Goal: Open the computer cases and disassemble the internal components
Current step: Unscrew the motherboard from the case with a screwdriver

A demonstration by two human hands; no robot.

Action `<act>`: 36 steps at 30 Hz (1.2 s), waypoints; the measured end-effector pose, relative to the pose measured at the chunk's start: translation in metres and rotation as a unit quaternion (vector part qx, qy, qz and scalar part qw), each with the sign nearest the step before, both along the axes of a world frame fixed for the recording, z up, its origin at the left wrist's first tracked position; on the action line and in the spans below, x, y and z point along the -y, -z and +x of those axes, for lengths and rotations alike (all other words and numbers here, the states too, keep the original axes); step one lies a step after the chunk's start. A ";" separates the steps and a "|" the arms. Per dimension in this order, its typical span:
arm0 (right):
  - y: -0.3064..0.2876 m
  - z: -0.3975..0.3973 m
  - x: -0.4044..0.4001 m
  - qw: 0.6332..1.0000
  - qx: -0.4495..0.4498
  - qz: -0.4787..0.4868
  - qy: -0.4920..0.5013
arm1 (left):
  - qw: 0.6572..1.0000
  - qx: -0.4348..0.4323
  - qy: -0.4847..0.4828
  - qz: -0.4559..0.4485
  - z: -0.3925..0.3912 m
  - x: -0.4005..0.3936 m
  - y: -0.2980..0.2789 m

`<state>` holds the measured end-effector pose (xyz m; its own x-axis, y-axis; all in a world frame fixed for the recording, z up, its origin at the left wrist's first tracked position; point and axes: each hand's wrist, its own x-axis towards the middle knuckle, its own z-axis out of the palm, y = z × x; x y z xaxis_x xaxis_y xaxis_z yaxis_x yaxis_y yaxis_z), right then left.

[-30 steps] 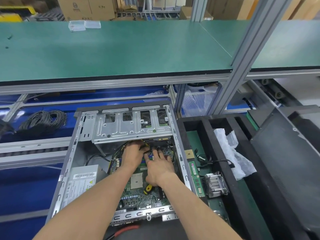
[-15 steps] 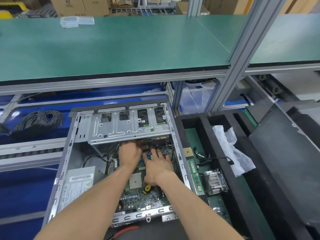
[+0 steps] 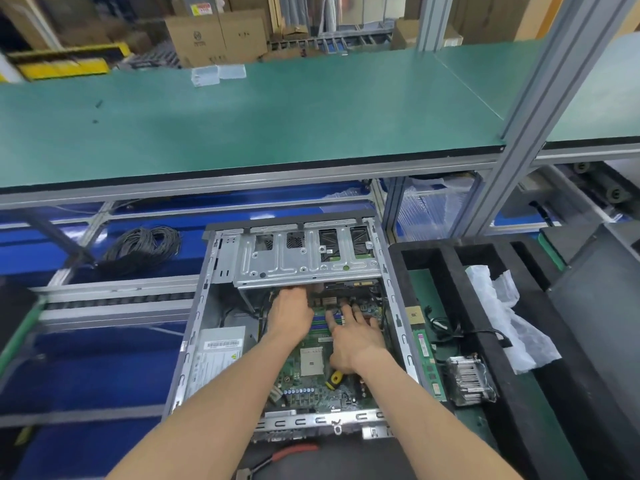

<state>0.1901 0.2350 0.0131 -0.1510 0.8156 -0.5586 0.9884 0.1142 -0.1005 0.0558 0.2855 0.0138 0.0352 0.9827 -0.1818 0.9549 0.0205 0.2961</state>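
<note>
An open grey computer case (image 3: 202, 327) lies flat in front of me, its green motherboard (image 3: 311, 386) exposed. A silver drive cage (image 3: 304, 261) spans the far end. My left hand (image 3: 291, 315) reaches to the cage's near edge, its fingertips tucked under it and hidden. Beside it, my right hand (image 3: 356, 336) lies with fingers spread straight over the memory slots (image 3: 320, 322). A yellow-and-black tool handle (image 3: 334, 379) pokes out from under the heel of that hand. The bare CPU socket (image 3: 311, 362) sits between my forearms. A power supply (image 3: 218, 355) fills the case's left side.
Right of the case, a black foam tray (image 3: 485, 341) holds a memory stick (image 3: 427, 362), a heatsink (image 3: 467, 381), black cables and a crumpled plastic bag (image 3: 502, 313). A coil of black cable (image 3: 142, 247) lies at left. A green shelf (image 3: 277, 116) overhangs beyond. Red-handled pliers (image 3: 291, 452) lie near me.
My right hand's fingers have spread wider and slid slightly right over the memory slots. My left hand stays at the cage edge.
</note>
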 end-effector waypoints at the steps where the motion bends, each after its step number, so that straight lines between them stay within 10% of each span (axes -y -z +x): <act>1: -0.001 0.000 0.000 1.000 -0.001 -0.002 0.001 | 1.000 -0.023 0.013 -0.010 -0.006 0.001 -0.004; 12: -0.004 -0.006 -0.005 0.996 -0.057 0.060 0.013 | 0.907 -0.304 0.258 -0.133 -0.047 -0.011 -0.051; 24: -0.003 -0.037 -0.038 0.976 -0.165 0.130 -0.060 | 0.922 -0.144 0.156 -0.324 -0.092 -0.015 -0.049; 36: 0.024 -0.079 -0.069 0.962 -0.248 0.102 0.055 | 0.958 -0.063 0.066 -0.271 -0.089 -0.006 -0.051</act>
<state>0.1111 0.3037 -0.0113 -0.2639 0.9269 -0.2670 0.8322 0.0789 -0.5488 -0.0335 0.2912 0.0652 0.0969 0.7306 -0.6759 0.9872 0.0158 0.1586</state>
